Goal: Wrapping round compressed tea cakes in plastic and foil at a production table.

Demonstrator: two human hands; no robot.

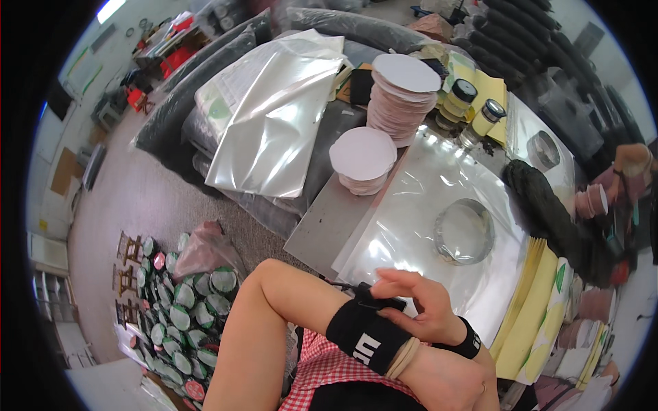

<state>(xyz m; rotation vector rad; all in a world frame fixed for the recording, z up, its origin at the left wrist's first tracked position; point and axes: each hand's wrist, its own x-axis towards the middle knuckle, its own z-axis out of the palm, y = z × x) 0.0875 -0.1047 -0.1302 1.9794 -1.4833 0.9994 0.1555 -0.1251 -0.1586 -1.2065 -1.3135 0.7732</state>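
Observation:
My left forearm lies bent across my front, with a black wristband [367, 335] around it and tan elastic bands [404, 357] beside the wristband. My left hand [449, 377] shows its back; its fingers are mostly hidden. Reaching over that forearm, my right hand [421, 305] has thumb and forefinger around a small black piece [375, 296] at the wristband's upper edge. Another black band [470, 341] circles my right wrist. Just beyond my hands, a clear round ring [465, 231] rests on shiny clear film sheets [404, 212].
Round paper discs stand in a tall stack [401, 99] and a short stack [363, 161]. Two lidded jars [458, 103] are behind. Clear film [274, 116] covers the left bench. Yellow sheets [531, 308] lie right. Green-rimmed round packets [181, 318] heap on the floor. A co-worker's arm [630, 159] shows right.

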